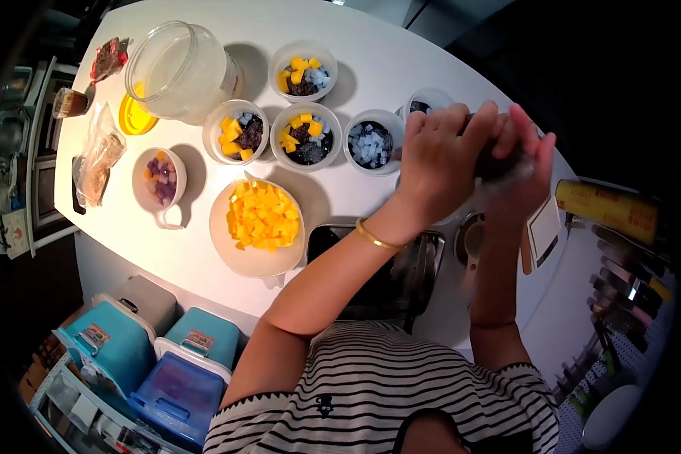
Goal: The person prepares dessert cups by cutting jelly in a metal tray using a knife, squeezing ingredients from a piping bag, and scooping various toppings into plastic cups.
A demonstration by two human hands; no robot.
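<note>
Our left hand (pixel 443 163) bends its fingers over a dark, blurred thing (pixel 499 165) above the table's (pixel 378 53) right end, our right hand (pixel 528 180) cupping its side; we cannot tell how far either closes. Open cups (pixel 314 51) stand close together toward the far edge, probably for short reaches; the bowl (pixel 223 246) of yellow cubes (pixel 261 216) sits handily by our near edge.

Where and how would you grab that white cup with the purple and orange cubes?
By its handle, I'd guess, coming from the near edge of the table: it juts roughly that way from the cup, and the open top exposes the cubes.
</note>
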